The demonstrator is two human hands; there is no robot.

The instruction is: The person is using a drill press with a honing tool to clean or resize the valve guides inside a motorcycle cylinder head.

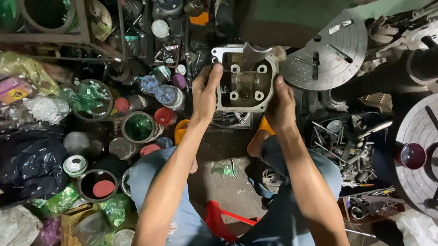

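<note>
- Hands and metal part: the left hand and the right hand hold a grey metal engine casting between them, above the floor and in front of the seated person's knees.
- Left grip: fingers closed on the casting's left edge, thumb lying up along the rim.
- Right grip: fingers wrapped round the right edge, closed firmly on the metal.
- Casting: open face turned up toward the viewer, four round white-rimmed holes at its corners, a dark hollow in the middle.
- Round steel plate: slotted disc, just right of the casting and near the right hand.
- Larger slotted disc: at the far right, well apart from the hands.
- Tray of loose tools and bolts: right of the right forearm.
- Cans and jars: crowded to the left of the left forearm, several with red lids.
- Black bag: far left, on the floor.
- Red stool: between the person's legs.
</note>
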